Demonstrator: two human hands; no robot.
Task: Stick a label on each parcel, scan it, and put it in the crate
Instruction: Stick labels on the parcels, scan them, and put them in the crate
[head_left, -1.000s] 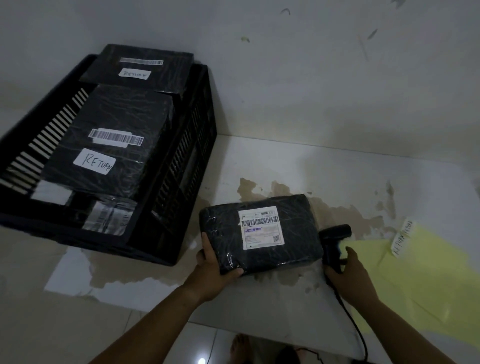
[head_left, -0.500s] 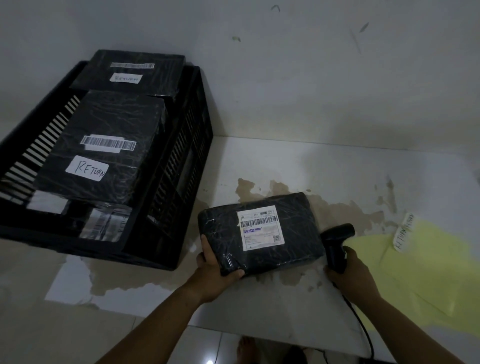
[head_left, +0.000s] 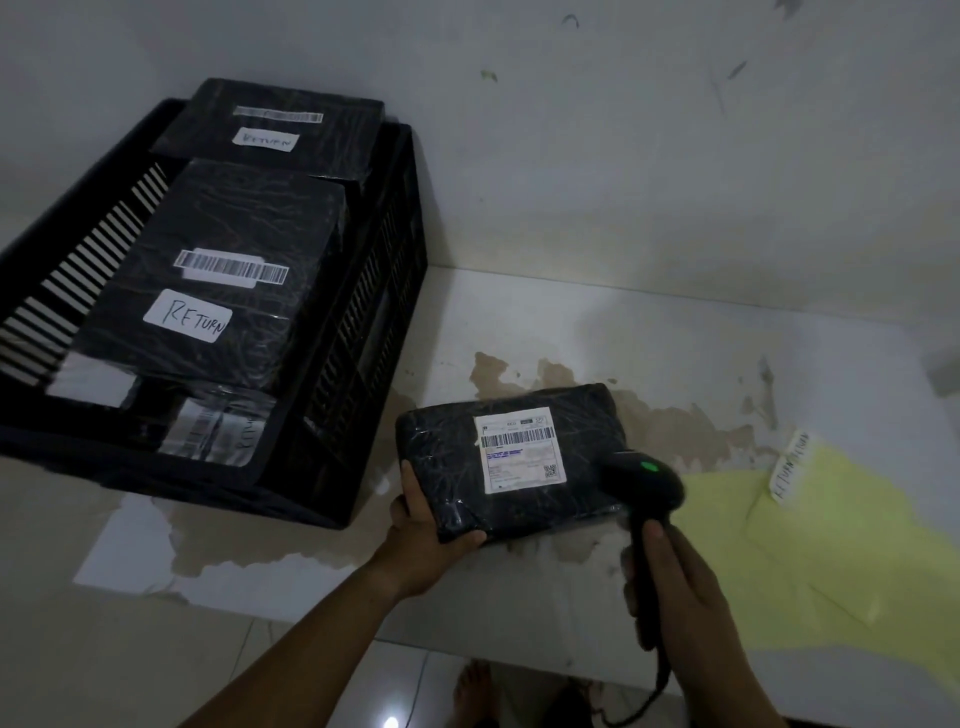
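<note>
I have the black film-wrapped parcel (head_left: 582, 415) lying flat on the counter (head_left: 649, 327) at lower centre of the frame, just beside the black crate (head_left: 374, 312) at left; my left hand (head_left: 423, 540) grips its near-left corner, thumb on top; my right hand (head_left: 680, 587) is wrapped round the handle of the barcode scanner (head_left: 641, 480), whose head hangs over the parcel's right end with a green light showing. A white shipping label (head_left: 519, 449) sits on top; a RETURN sticker (head_left: 792, 465) lies apart on the yellow backing sheet (head_left: 857, 545) at right. I judge the parcel light and a little soft, its film slick; better taken by an edge or corner than by the glossy face.
</note>
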